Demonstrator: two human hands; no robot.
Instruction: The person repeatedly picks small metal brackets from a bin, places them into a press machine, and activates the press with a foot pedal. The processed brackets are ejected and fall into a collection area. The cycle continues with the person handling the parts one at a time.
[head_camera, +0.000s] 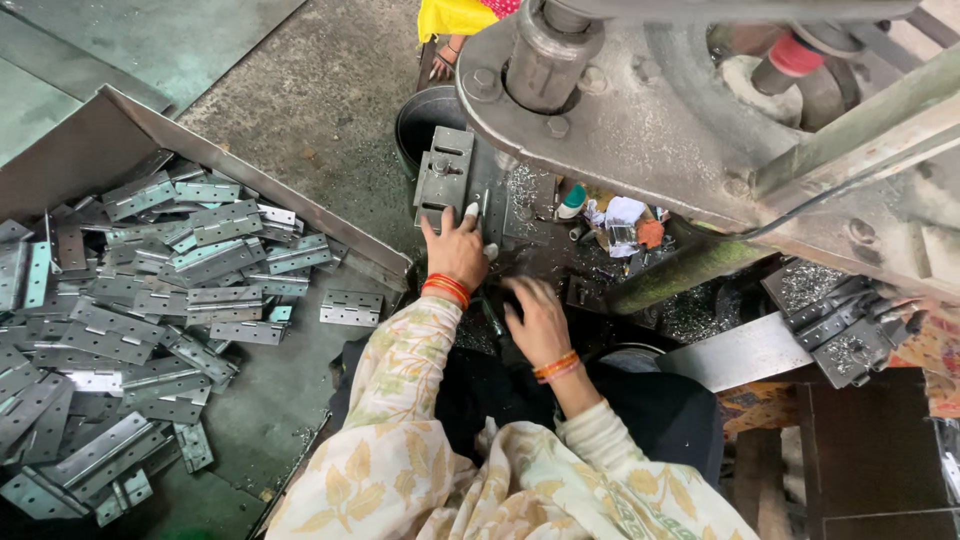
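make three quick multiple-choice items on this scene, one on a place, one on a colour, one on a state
1. Where is the hinge pile?
A. on the person's left
B. on the press
C. in the bucket

2. What colour are the bangles?
A. blue
B. red and orange
C. white

3. How is the left hand?
A. closed on a hinge
B. hanging by the side
C. flat on the press bed, fingers spread

Answers: 1 A, the pile fills the tray at left. 2 B, red-orange bands ring both wrists. 3 C, the palm lies down and the grip is open.
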